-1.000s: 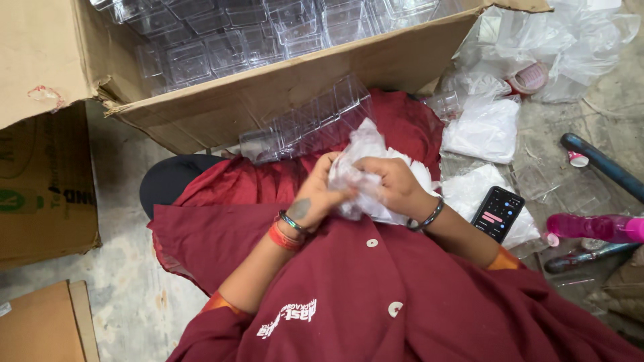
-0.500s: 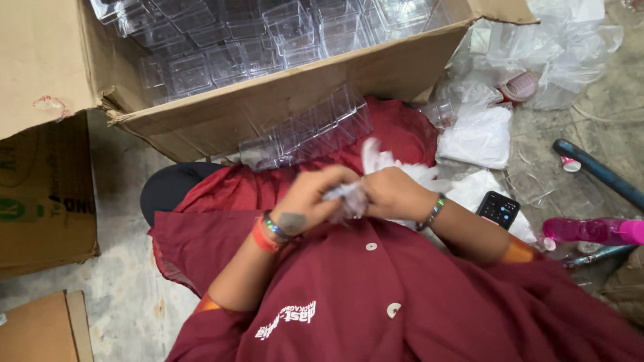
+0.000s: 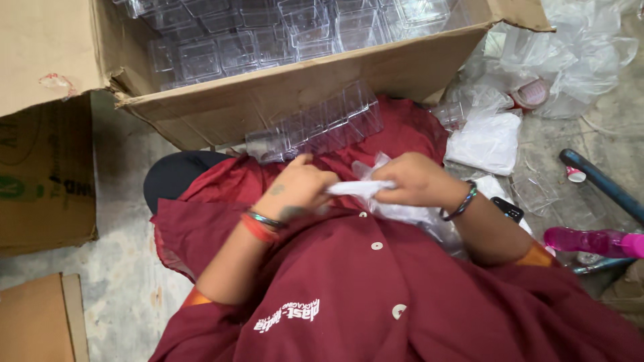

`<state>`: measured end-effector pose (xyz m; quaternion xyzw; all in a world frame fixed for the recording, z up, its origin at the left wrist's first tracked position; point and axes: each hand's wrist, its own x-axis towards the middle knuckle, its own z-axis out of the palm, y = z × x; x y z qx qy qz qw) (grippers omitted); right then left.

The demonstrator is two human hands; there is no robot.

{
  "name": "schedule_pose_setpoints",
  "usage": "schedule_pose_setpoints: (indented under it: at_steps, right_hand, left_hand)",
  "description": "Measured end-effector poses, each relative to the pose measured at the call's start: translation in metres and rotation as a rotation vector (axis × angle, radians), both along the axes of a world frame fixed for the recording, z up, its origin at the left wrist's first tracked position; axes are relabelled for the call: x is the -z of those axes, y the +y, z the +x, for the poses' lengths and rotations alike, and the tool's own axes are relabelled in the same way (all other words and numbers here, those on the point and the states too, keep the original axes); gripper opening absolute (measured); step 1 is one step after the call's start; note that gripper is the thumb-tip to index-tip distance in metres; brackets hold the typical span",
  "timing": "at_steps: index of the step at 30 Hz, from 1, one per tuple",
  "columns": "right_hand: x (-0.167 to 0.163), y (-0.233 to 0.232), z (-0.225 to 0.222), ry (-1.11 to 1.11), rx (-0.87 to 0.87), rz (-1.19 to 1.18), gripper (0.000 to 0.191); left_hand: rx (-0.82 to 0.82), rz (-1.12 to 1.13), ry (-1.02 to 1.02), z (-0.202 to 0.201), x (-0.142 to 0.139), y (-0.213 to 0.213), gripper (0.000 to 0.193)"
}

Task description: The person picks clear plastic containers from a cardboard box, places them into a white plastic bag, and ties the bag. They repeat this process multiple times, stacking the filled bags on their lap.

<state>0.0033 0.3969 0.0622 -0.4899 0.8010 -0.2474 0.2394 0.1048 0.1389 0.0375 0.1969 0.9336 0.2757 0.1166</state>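
Note:
Both hands meet over my lap, on a maroon garment. My left hand pinches one end of a crumpled white plastic bag, bangles on its wrist. My right hand grips the same bag from the other side, twisted into a strip between them. More of the bag spreads under my right wrist. A row of clear plastic containers lies just beyond my hands, against the cardboard box.
A large open cardboard box filled with several clear containers stands ahead. Loose plastic bags and a white packet lie at right, with a phone, a dark pole and a pink bottle. Other cartons at left.
The bunched white bag has been pulled and twisted into a narrower strip between my hands. The view has shifted slightly downward and closer.

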Motion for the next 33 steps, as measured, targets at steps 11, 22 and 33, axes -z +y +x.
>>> schedule_pose_setpoints:
  at_steps: [11,22,33]
  right_hand:
    - [-0.02,0.014,0.016,0.2,0.412,-0.438,0.044]
    - [0.03,0.023,0.014,-0.768,0.085,-0.356,0.024]
    - [0.069,0.003,0.036,-0.203,0.38,-0.468,0.025]
  left_hand:
    - [-0.753,0.232,0.25,0.003,0.023,-0.008,0.034]
    - [-0.483,0.811,-0.2,0.001,-0.034,0.007,0.016]
    - [-0.618,0.665,-0.014,0.007,-0.006,0.071,0.023]
